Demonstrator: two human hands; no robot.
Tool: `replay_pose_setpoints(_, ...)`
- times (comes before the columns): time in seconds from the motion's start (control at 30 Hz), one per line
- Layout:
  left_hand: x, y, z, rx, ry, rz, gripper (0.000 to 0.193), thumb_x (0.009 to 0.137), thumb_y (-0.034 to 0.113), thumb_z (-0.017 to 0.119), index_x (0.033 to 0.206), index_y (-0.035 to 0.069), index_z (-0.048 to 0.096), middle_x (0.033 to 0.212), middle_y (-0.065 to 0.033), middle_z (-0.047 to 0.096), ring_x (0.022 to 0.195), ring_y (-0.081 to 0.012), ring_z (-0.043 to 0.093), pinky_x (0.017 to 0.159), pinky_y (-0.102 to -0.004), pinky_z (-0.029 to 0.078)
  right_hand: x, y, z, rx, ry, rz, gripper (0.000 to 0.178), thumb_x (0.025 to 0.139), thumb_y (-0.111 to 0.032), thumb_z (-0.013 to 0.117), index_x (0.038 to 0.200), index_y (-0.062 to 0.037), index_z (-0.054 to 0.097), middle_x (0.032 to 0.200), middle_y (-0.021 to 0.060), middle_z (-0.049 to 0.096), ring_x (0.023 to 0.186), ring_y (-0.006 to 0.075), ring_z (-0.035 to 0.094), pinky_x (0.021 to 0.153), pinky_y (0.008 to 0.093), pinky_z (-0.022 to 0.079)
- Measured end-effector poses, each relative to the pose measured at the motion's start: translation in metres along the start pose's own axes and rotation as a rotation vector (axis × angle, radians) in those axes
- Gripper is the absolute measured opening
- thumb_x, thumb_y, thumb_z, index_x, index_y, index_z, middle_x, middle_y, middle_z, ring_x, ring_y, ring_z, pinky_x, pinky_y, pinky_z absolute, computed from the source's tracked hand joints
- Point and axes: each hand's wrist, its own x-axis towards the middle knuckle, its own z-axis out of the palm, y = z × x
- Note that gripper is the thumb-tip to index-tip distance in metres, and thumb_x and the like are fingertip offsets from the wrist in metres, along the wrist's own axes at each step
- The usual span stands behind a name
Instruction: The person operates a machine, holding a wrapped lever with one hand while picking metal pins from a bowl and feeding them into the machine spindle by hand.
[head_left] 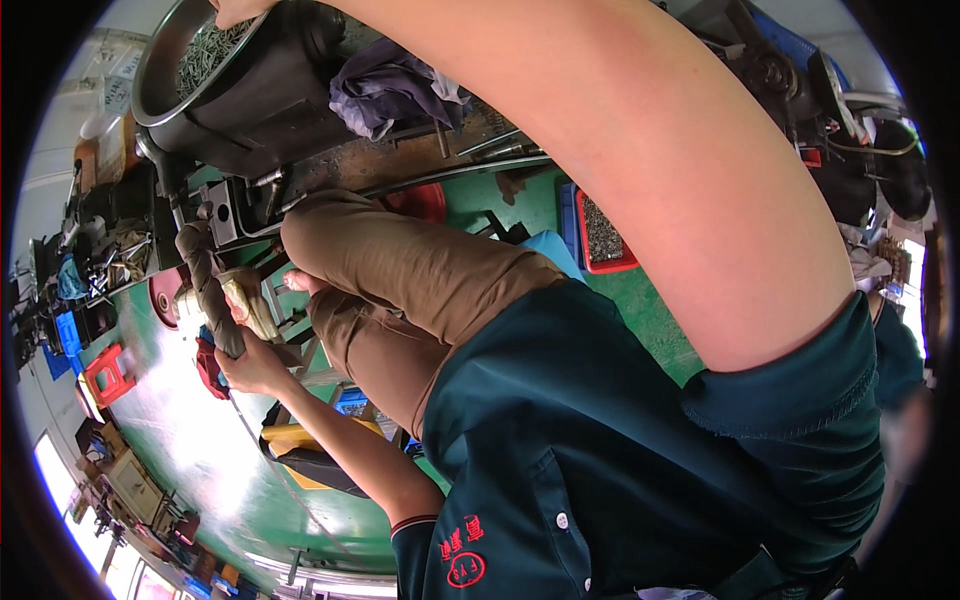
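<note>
My left hand (252, 366) is wrapped round the lower end of a lever handle (205, 285) bound in grey-brown cloth or tape. The lever runs up to a dark metal machine part (228, 212) beside my knees. My right arm stretches across the top of the view. Its hand (238, 9) is at the far rim of a round metal bowl (160, 98), cut off by the picture edge, so its fingers mostly do not show. Many thin grey metal pins (208, 58) lie in the bowl, which sits on a black machine body (265, 125).
Crumpled dark cloth (385, 85) lies on the worn workbench (400, 160) right of the machine. A red tray (605, 235) of small parts stands on the green floor. A red stool (107, 375) is at left. A yellow and black item (310, 455) sits below my left forearm.
</note>
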Motion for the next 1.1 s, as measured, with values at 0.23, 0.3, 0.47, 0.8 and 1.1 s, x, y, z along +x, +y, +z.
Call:
replay_pose_setpoints(0.23, 0.000, 0.002, -0.001, -0.022, -0.036, -0.046, 0.039, 0.059, 0.034, 0.059, 0.078, 0.000, 0.058, 0.068, -0.0181, 0.057, 0.062, -0.0345, 0.054, 0.058, -0.0411, 0.042, 0.001, 0.001, -0.001, 0.012, -0.015, 0.008, 0.026, 0.063, -0.019, 0.060, 0.079, 0.0015, 0.060, 0.085, 0.0169, 0.058, 0.079, 0.0249, 0.056, 0.071, 0.0323, 0.044)
replay_pose_setpoints(0.3, 0.001, 0.003, 0.000, -0.011, 0.010, 0.014, 0.034, 0.060, 0.030, 0.059, 0.074, -0.001, 0.058, 0.063, -0.0159, 0.057, 0.056, -0.0317, 0.054, 0.052, -0.0395, 0.041, 0.001, 0.004, 0.000, -0.006, 0.011, -0.013, 0.027, 0.063, -0.020, 0.060, 0.080, 0.0013, 0.060, 0.085, 0.0168, 0.058, 0.080, 0.0248, 0.056, 0.072, 0.0321, 0.044)
replay_pose_setpoints(0.47, 0.002, -0.002, 0.000, -0.021, 0.002, 0.002, 0.034, 0.060, 0.029, 0.058, 0.075, -0.001, 0.058, 0.064, -0.0164, 0.057, 0.057, -0.0319, 0.054, 0.053, -0.0397, 0.041, 0.002, -0.003, 0.000, -0.012, -0.005, -0.002, 0.028, 0.063, -0.020, 0.060, 0.081, 0.0013, 0.060, 0.086, 0.0167, 0.058, 0.081, 0.0245, 0.056, 0.073, 0.0320, 0.044)
replay_pose_setpoints(0.8, -0.001, 0.004, 0.001, -0.060, -0.005, -0.036, 0.034, 0.060, 0.030, 0.058, 0.075, -0.001, 0.057, 0.063, -0.0169, 0.057, 0.057, -0.0329, 0.054, 0.054, -0.0405, 0.041, 0.003, 0.005, 0.003, 0.050, 0.069, -0.063, 0.022, 0.060, -0.014, 0.058, 0.075, 0.0016, 0.060, 0.075, 0.0142, 0.060, 0.070, 0.0228, 0.058, 0.063, 0.0318, 0.045)
replay_pose_setpoints(1.1, 0.001, 0.008, 0.003, -0.041, -0.037, -0.030, 0.030, 0.061, 0.026, 0.058, 0.075, -0.001, 0.056, 0.066, -0.0178, 0.056, 0.061, -0.0336, 0.054, 0.056, -0.0421, 0.040, -0.019, 0.088, -0.019, 0.905, 0.428, 0.241, 0.010, 0.060, -0.006, 0.054, 0.067, 0.0009, 0.058, 0.059, 0.0083, 0.057, 0.054, 0.0130, 0.053, 0.048, 0.0247, 0.041)
